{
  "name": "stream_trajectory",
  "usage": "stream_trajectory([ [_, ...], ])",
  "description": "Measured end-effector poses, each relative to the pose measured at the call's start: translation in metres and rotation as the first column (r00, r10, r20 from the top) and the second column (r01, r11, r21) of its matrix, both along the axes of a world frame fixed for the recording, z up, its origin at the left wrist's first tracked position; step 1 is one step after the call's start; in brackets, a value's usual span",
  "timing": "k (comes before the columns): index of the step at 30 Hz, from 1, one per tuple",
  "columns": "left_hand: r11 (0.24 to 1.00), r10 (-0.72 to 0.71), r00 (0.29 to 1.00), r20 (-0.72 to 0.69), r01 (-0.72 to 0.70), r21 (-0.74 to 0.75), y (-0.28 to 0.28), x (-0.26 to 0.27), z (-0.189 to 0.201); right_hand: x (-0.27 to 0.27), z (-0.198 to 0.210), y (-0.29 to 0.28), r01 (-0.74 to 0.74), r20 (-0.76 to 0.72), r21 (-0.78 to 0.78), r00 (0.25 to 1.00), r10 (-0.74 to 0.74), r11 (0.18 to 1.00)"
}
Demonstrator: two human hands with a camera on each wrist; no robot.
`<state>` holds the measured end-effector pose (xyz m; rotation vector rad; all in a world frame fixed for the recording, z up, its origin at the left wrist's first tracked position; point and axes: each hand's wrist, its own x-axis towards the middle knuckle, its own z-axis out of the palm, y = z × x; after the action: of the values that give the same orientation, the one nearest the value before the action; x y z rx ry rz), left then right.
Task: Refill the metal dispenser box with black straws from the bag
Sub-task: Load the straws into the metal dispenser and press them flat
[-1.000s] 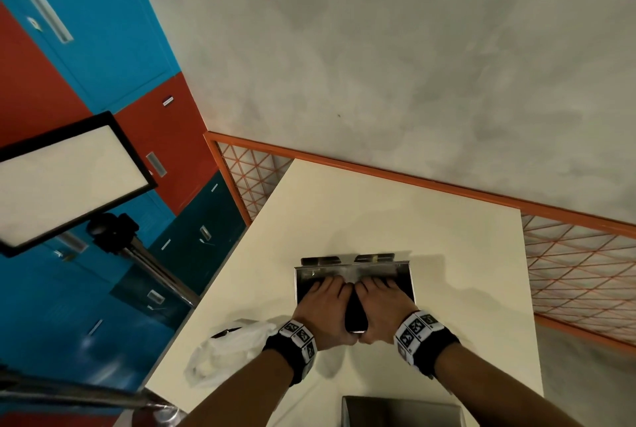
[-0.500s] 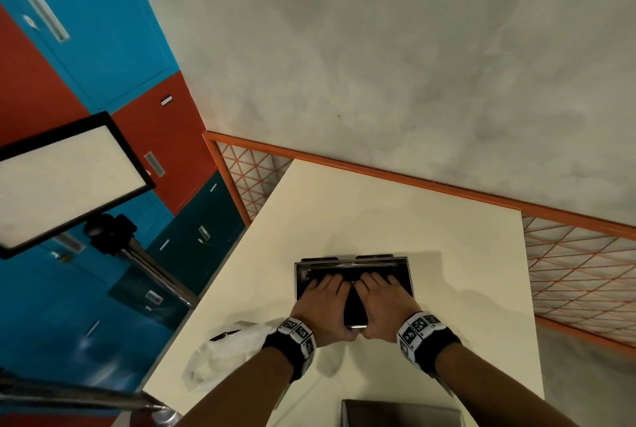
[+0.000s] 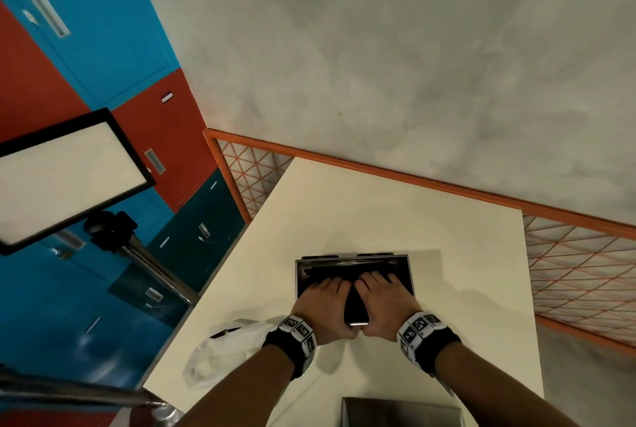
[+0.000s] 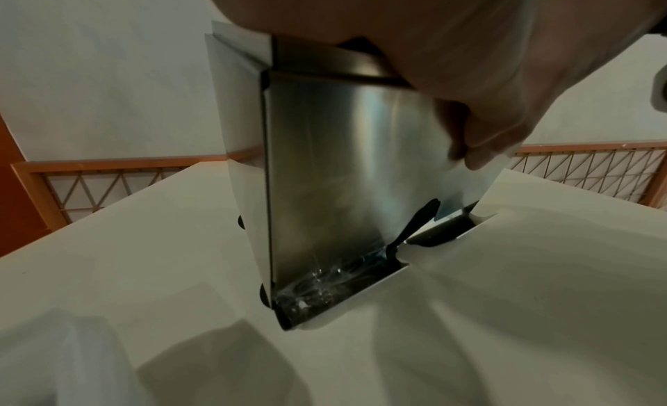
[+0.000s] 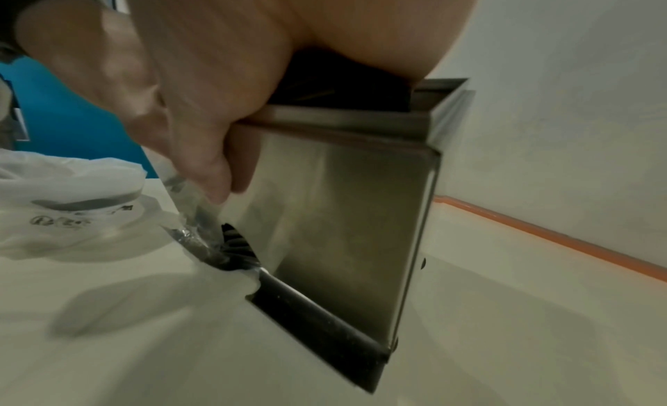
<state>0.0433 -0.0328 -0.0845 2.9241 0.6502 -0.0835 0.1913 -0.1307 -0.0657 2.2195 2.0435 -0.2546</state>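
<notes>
The metal dispenser box (image 3: 410, 275) stands open-topped on the cream table (image 3: 378, 213). Black straws (image 3: 344, 271) lie across its inside. My left hand (image 3: 323, 292) and right hand (image 3: 382, 289) sit side by side over the top, fingers laid fairly straight on the straws. Both thumbs hang down the box's front face. In the left wrist view the left hand (image 4: 451, 55) covers the rim of the box (image 4: 325, 169). Wrapped straws (image 4: 317, 283) show in the bottom tray. In the right wrist view the right hand (image 5: 216, 69) rests on the box (image 5: 343, 212).
A white plastic bag (image 3: 223, 347) lies near the table's left edge, also the bag (image 5: 72, 178) in the right wrist view. A flat metal piece (image 3: 399, 413) lies at the table's near edge. An orange mesh rail (image 3: 568, 261) runs behind; a light panel on a stand (image 3: 69, 175) is left.
A second ago the box's shiny inner back wall showed beyond my fingers; now black straws cover it. Both hands have stayed on top of the box.
</notes>
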Motion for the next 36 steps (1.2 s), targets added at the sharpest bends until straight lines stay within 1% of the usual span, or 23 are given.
stream_trajectory([
  [8,0.999,0.031,0.999,-0.021,-0.032,-0.043,-0.0061,-0.0014,-0.0033,-0.0041,-0.0048,-0.0076,0.005,-0.001,0.008,1.0,-0.005,1.0],
  [11,1.0,0.019,0.999,-0.027,-0.019,-0.023,-0.0051,-0.0016,-0.0045,-0.0048,-0.0043,-0.0073,0.008,0.011,0.016,1.0,-0.009,1.0],
  [19,1.0,0.007,0.999,0.05,-0.008,0.023,-0.0055,-0.0043,-0.0063,-0.0048,-0.0041,-0.0066,0.019,0.004,0.024,1.0,-0.019,1.0],
  [24,1.0,0.013,1.0,-0.016,-0.012,0.028,-0.0069,-0.0019,-0.0041,-0.0038,-0.006,-0.006,0.022,-0.003,-0.015,1.0,-0.022,1.0],
  [28,0.999,0.038,0.999,-0.024,-0.038,0.0,-0.0075,0.0002,-0.0039,-0.002,-0.0084,-0.0055,0.022,-0.007,-0.038,1.0,-0.022,0.999],
  [30,0.999,0.05,0.999,-0.022,-0.05,-0.014,-0.0064,0.0007,-0.0034,-0.0019,-0.0081,-0.0053,0.012,0.001,-0.026,1.0,-0.012,1.0],
  [32,0.998,0.055,0.998,-0.029,-0.056,-0.028,-0.005,0.0019,-0.0024,-0.002,-0.0075,-0.0053,0.005,0.023,-0.019,1.0,-0.004,1.0],
  [36,0.994,0.056,0.998,-0.015,-0.057,-0.088,-0.0009,0.0037,-0.0021,-0.0006,-0.0074,-0.0005,0.001,0.069,-0.053,0.998,0.003,0.999],
])
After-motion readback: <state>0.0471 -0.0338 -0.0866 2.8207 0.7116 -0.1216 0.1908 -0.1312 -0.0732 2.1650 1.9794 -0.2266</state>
